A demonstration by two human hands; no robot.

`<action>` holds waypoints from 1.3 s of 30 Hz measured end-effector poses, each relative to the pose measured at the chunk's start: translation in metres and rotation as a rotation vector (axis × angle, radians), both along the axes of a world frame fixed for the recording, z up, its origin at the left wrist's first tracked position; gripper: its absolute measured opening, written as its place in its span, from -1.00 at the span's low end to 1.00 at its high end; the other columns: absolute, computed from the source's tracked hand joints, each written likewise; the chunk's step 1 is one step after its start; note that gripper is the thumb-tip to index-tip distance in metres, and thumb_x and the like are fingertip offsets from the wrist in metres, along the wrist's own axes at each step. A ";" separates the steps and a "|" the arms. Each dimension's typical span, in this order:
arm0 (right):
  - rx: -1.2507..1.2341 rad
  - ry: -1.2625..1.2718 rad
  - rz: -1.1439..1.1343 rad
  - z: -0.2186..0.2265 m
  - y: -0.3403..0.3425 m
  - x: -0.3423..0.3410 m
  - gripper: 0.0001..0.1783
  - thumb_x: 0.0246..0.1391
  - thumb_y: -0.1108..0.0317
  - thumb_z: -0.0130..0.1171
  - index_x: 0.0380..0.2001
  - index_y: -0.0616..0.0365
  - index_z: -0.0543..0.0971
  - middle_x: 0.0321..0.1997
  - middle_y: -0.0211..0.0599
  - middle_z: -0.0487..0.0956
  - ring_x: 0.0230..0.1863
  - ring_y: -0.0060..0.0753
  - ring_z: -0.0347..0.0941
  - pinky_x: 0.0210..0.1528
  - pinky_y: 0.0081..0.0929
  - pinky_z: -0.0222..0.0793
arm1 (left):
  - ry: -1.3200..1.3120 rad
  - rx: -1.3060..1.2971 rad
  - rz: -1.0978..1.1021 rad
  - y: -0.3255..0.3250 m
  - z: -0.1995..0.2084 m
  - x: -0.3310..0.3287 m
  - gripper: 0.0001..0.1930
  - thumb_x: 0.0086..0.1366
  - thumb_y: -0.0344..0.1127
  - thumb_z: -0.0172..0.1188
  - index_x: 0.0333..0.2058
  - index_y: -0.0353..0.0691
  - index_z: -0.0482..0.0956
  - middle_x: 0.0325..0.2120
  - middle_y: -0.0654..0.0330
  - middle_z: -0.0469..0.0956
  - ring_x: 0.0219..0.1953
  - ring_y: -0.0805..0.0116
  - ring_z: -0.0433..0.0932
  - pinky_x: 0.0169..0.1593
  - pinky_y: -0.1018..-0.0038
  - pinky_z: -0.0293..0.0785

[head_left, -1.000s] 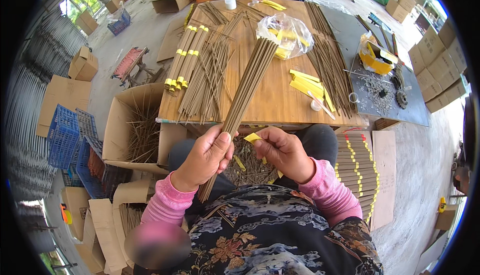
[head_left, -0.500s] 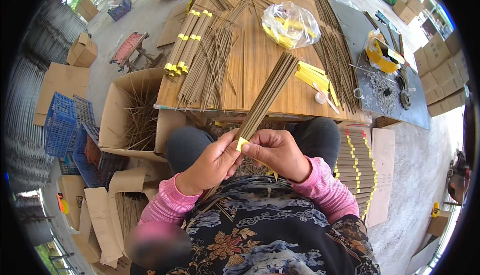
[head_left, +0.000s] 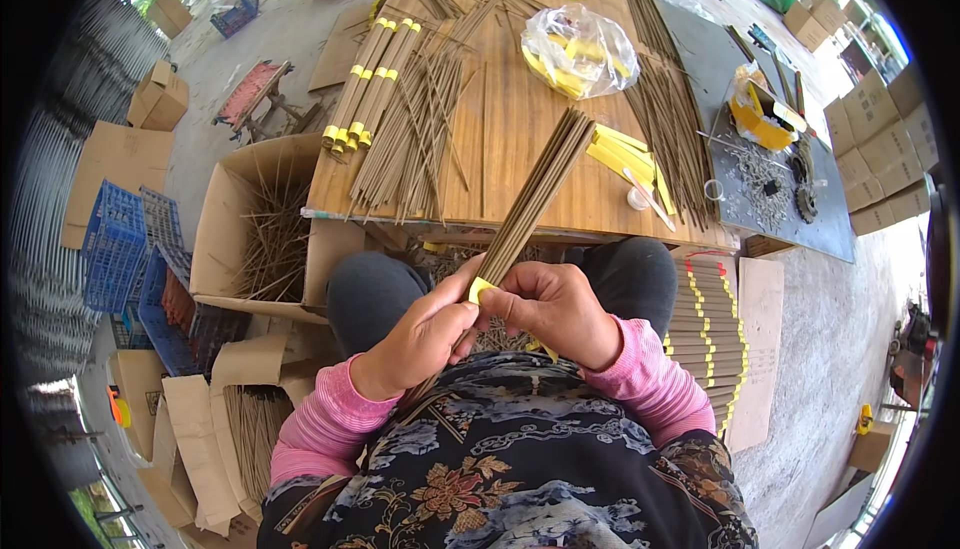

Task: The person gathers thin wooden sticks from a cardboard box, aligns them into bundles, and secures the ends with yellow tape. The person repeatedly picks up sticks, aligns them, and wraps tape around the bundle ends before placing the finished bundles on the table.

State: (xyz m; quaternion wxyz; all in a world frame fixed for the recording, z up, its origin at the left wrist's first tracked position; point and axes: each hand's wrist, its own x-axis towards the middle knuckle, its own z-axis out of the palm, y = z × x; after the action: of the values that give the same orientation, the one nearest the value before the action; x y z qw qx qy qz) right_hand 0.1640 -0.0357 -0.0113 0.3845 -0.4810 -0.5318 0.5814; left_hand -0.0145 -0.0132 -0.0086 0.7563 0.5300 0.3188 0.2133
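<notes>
Head view: left of the wooden table (head_left: 585, 211), loose sticks (head_left: 275, 249) are heaped in a cardboard box (head_left: 222, 209). On the table's left side, yellow-banded bundles (head_left: 362, 101) are laid. Before the table's near edge, a brown stick bundle (head_left: 533, 199) is gripped in the left hand (head_left: 420, 344), its top tilted tableward; a yellow strip (head_left: 480, 289) is pinched against it by the right hand (head_left: 560, 314). On the table's right side, spare strips (head_left: 622, 157) are spread. Wrapping appears under way; next, a snug, even pull seems called for, with the bundle steadied.

Stick bundle (head_left: 540, 194) in the hands (head_left: 560, 311), table (head_left: 590, 204) beyond, carton (head_left: 228, 214) at left
</notes>
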 end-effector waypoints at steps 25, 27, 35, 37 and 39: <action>-0.140 0.075 0.103 0.002 0.009 0.011 -0.72 0.02 0.25 0.15 -0.56 0.28 0.51 -0.70 -0.48 0.42 -0.71 -0.77 0.23 -0.69 -0.73 0.14 | 0.033 -0.081 0.070 -0.001 0.000 0.007 -0.55 0.36 -0.05 -0.30 0.01 -0.29 0.27 -0.60 0.30 0.29 -0.68 0.63 0.23 -0.63 0.75 0.17; -0.131 0.056 0.095 0.001 0.009 0.011 -0.72 0.02 0.25 0.15 -0.56 0.28 0.51 -0.69 -0.48 0.43 -0.70 -0.77 0.24 -0.68 -0.74 0.14 | 0.034 -0.073 0.074 -0.001 0.001 0.008 -0.55 0.36 -0.06 -0.30 0.02 -0.29 0.26 -0.61 0.30 0.29 -0.68 0.63 0.23 -0.63 0.75 0.17; 0.128 0.216 0.039 -0.021 0.005 0.004 -0.77 0.02 0.30 0.16 -0.53 0.28 0.47 -0.61 -0.42 0.47 -0.52 -0.76 0.28 -0.55 -0.70 0.21 | 0.068 -0.011 0.145 -0.005 0.003 0.009 -0.57 0.37 -0.14 -0.32 0.08 -0.29 0.20 -0.60 0.28 0.31 -0.69 0.64 0.22 -0.62 0.76 0.17; 0.134 0.310 0.042 -0.027 0.005 0.004 -0.77 -0.01 0.29 0.19 -0.50 0.26 0.47 -0.57 -0.38 0.48 -0.48 -0.71 0.30 -0.50 -0.68 0.23 | 0.063 0.026 0.154 -0.006 0.002 0.010 -0.57 0.38 -0.16 -0.33 0.10 -0.29 0.19 -0.60 0.28 0.31 -0.68 0.65 0.22 -0.62 0.76 0.17; 0.096 0.333 0.048 -0.034 0.005 0.005 -0.73 -0.08 0.26 0.24 -0.47 0.25 0.46 -0.54 -0.35 0.48 -0.45 -0.63 0.34 -0.45 -0.63 0.25 | 0.059 0.068 0.151 -0.006 0.001 0.010 -0.58 0.38 -0.18 -0.33 0.11 -0.28 0.17 -0.60 0.29 0.31 -0.68 0.66 0.21 -0.62 0.76 0.17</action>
State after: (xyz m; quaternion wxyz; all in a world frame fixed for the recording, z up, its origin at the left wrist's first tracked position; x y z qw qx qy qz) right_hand 0.1687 -0.0303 -0.0451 0.4757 -0.3465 -0.4991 0.6360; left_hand -0.0043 -0.0194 -0.0074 0.7099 0.5358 0.3727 0.2648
